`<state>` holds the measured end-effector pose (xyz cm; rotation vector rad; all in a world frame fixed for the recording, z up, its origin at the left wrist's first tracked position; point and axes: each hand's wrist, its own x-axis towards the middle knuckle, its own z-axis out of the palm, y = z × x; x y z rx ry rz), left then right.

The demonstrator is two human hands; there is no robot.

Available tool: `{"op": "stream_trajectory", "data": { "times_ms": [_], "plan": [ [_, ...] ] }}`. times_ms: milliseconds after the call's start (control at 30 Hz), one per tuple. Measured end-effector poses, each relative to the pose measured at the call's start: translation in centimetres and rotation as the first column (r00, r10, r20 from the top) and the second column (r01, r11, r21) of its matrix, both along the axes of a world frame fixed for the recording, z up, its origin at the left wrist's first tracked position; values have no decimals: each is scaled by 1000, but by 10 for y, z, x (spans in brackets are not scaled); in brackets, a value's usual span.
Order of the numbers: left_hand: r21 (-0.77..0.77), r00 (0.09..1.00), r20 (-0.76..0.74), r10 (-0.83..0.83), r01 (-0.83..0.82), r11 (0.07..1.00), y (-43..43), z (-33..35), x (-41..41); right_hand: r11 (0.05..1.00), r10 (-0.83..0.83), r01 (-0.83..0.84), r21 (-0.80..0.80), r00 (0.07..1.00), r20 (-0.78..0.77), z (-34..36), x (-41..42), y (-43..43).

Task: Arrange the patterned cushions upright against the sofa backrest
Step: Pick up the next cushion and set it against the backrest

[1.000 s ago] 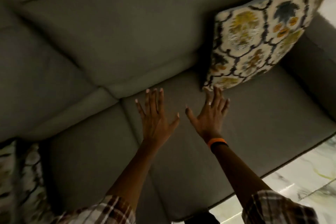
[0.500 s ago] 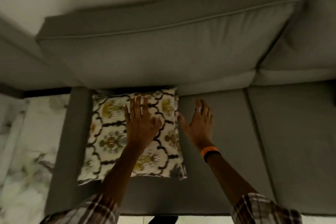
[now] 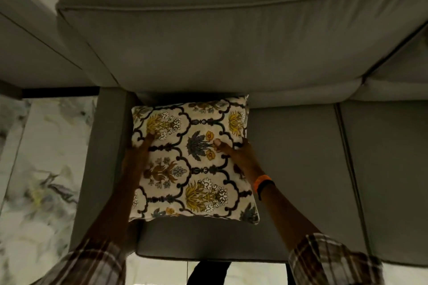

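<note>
A cream cushion (image 3: pixel 199 169) with dark scrollwork and yellow flowers lies on the grey sofa seat (image 3: pixel 294 169), beside the left armrest (image 3: pixel 104 157). Its far edge touches the foot of the backrest (image 3: pixel 231 48). My left hand (image 3: pixel 136 152) grips its left edge, thumb on top. My right hand (image 3: pixel 236 152) grips its right edge, thumb pressed on the pattern. The fingers of both hands are hidden under the cushion.
The backrest is a thick grey cushion running the sofa's width. A second seat cushion (image 3: pixel 389 180) lies to the right. Marble floor (image 3: pixel 41 180) shows left of the armrest and along the sofa's front edge.
The view swung from the sofa's right end to its left end. Half a second ago my left hand lay flat on this cushion and the right hovered beside it; now both hands grip its side edges.
</note>
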<state>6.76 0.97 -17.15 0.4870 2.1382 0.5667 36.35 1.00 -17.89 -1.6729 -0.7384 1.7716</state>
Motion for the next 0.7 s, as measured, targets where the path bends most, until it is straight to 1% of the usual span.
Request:
{"op": "stream_trajectory", "data": {
  "times_ms": [67,133,200,267,300,433,533,600,700],
  "plan": [
    [79,1000,14,-14,13,997,3,14,9,1000,22,-21,20,999,-41,12,19,2],
    [142,1000,-1,-28,28,989,7,34,44,999,8,-6,52,999,-43,25,57,1],
    [221,998,4,-62,60,973,5,52,96,995,3,-2,103,1000,-13,36,107,-5],
    [361,986,25,-165,146,921,5,59,166,988,-29,25,153,999,25,47,170,-11],
    [402,977,30,-211,182,897,7,58,203,984,-46,37,174,998,45,52,202,-13],
    [474,928,51,-369,303,827,28,41,335,969,-113,69,237,978,173,53,324,-10],
    [512,879,86,-469,365,778,39,28,408,946,-127,47,321,964,233,43,400,3],
    [555,860,88,-503,377,742,44,21,449,931,-122,15,365,955,271,37,443,18],
    [610,862,71,-502,360,706,52,2,490,918,-108,-8,397,957,269,29,482,43]
  ]
}}
